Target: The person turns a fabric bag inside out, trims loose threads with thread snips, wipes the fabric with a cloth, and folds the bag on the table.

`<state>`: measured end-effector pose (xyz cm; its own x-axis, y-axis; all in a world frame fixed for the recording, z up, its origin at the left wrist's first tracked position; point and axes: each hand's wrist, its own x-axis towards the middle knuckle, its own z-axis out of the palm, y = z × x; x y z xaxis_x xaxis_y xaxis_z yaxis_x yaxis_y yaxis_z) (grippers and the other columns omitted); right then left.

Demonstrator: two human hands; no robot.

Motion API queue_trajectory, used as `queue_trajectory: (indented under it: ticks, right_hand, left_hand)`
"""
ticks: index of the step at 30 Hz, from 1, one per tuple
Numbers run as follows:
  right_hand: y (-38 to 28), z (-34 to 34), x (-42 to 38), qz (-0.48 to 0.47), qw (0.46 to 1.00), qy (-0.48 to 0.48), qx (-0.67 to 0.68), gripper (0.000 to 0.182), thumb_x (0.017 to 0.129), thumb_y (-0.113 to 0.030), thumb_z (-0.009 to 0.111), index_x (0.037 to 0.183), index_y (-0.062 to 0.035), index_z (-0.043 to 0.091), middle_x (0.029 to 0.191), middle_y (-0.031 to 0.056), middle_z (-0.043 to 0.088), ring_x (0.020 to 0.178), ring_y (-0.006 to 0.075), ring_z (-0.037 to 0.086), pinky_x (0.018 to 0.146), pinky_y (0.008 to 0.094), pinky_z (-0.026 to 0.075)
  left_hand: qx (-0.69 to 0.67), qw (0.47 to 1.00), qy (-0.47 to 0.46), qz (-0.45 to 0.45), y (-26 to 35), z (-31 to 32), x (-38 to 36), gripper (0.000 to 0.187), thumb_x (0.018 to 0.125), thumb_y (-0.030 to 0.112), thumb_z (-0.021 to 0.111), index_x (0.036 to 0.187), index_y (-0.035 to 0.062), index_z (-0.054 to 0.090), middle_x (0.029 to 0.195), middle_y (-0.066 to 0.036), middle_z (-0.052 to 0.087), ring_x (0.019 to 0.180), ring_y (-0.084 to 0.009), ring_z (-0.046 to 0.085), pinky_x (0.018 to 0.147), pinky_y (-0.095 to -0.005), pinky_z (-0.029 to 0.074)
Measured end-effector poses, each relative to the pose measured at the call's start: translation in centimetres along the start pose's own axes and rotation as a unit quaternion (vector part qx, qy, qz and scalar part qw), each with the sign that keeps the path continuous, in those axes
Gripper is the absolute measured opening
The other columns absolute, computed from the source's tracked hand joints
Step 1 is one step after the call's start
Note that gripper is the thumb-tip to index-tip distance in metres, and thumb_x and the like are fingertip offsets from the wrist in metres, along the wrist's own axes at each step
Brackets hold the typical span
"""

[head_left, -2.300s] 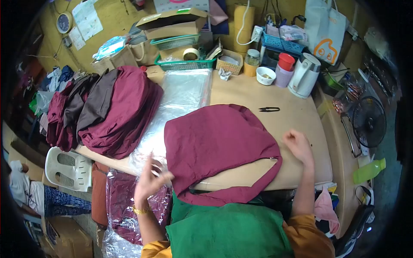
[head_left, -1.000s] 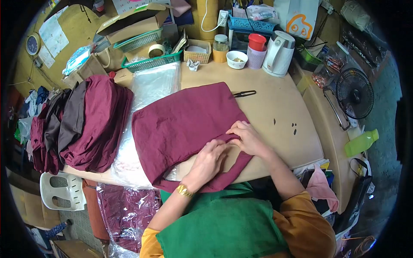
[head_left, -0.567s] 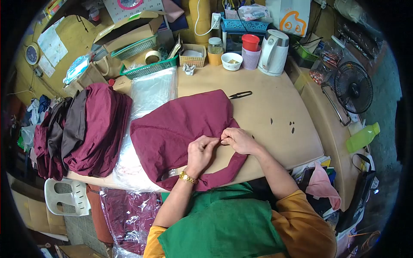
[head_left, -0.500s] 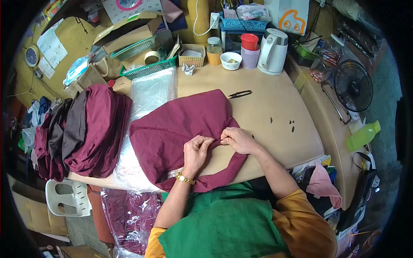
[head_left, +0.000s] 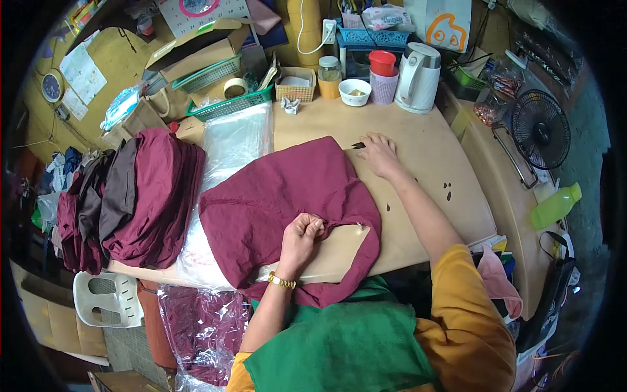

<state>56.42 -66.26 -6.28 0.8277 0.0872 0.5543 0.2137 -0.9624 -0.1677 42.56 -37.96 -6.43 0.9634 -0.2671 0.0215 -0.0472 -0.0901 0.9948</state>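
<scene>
A maroon cloth bag [head_left: 287, 176] with a long strap loop [head_left: 369, 251] lies on the table in front of me. My left hand [head_left: 302, 238] is closed in a pinch on the bag's edge near the strap opening. Over the black thread snips [head_left: 358, 146], beyond the bag's upper right corner, my right hand [head_left: 379, 153] lies with its fingers stretched out. It covers the handles, and only the tip shows. A small shiny bit [head_left: 360, 226] sits on the strap's inner edge.
Piled maroon and dark cloth [head_left: 153, 196] stands on the left beside clear plastic sleeves [head_left: 238, 134]. Along the back are a green basket [head_left: 228, 108], a jar [head_left: 329, 78], a white bowl [head_left: 354, 93] and a kettle [head_left: 419, 78]. A fan [head_left: 541, 129] and green bottle [head_left: 555, 206] are right.
My right hand has let go of the bag's edge and moved up and away onto the thread snips. My left hand keeps its pinch. The strap loop has opened out wider.
</scene>
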Motion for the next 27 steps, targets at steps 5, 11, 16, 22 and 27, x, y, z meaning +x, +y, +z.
queue_trajectory:
  ticks: [5, 11, 16, 22, 27]
  right_hand:
    - [0.2, -0.8, 1.8, 0.076, 0.99, -0.113, 0.046, 0.024, 0.096, -0.023, 0.056, 0.109, -0.0027, 0.062, 0.117, 0.0183, 0.063, 0.112, 0.0375, 0.058, 0.091, 0.0459, 0.046]
    - [-9.3, -12.0, -1.2, 0.18, 0.916, -0.2, 0.298, 0.035, 0.102, -0.033, 0.05, 0.123, -0.0048, 0.057, 0.116, 0.0215, 0.066, 0.107, 0.0387, 0.064, 0.087, 0.0451, 0.05]
    - [-15.2, -14.5, -8.9, -0.006, 0.934, -0.179, 0.308, 0.031, 0.094, -0.023, 0.062, 0.123, -0.0126, 0.058, 0.108, 0.0123, 0.059, 0.093, 0.033, 0.064, 0.08, 0.0446, 0.051]
    - [-16.2, -10.9, -10.6, -0.075, 0.98, -0.038, 0.18, 0.037, 0.079, -0.008, 0.073, 0.115, -0.0088, 0.064, 0.098, 0.0087, 0.055, 0.081, 0.0283, 0.06, 0.072, 0.0414, 0.048]
    - [-16.1, -9.6, -10.9, -0.072, 0.984, -0.023, 0.161, 0.032, 0.078, -0.01, 0.073, 0.109, -0.0081, 0.065, 0.098, 0.0066, 0.056, 0.084, 0.024, 0.061, 0.072, 0.0388, 0.045]
  left_hand:
    - [-0.226, 0.972, -0.013, -0.069, -0.1, -0.9, 0.3, 0.019, 0.102, 0.015, 0.057, 0.088, 0.004, 0.063, 0.08, 0.001, 0.062, 0.072, -0.0069, 0.055, 0.069, -0.0217, 0.047]
    - [-0.316, 0.944, 0.001, -0.092, 0.2, -1.0, 0.3, 0.019, 0.102, 0.017, 0.058, 0.09, 0.0041, 0.065, 0.087, 0.0, 0.065, 0.074, -0.0056, 0.056, 0.07, -0.0186, 0.047]
    - [-0.303, 0.951, -0.003, -0.057, -0.5, -1.1, 0.5, 0.018, 0.1, 0.02, 0.061, 0.091, 0.0049, 0.063, 0.09, -0.001, 0.065, 0.074, -0.0069, 0.054, 0.071, -0.0199, 0.045]
    - [-0.328, 0.942, 0.011, -0.067, -0.1, -0.8, 0.3, 0.018, 0.102, 0.017, 0.057, 0.093, 0.0037, 0.066, 0.081, 0.003, 0.061, 0.072, -0.0045, 0.051, 0.068, -0.0185, 0.043]
    - [-0.296, 0.955, 0.014, -0.032, -0.7, -0.6, 0.0, 0.019, 0.101, 0.019, 0.059, 0.091, 0.0047, 0.063, 0.087, 0.002, 0.06, 0.075, -0.0071, 0.051, 0.071, -0.0208, 0.043]
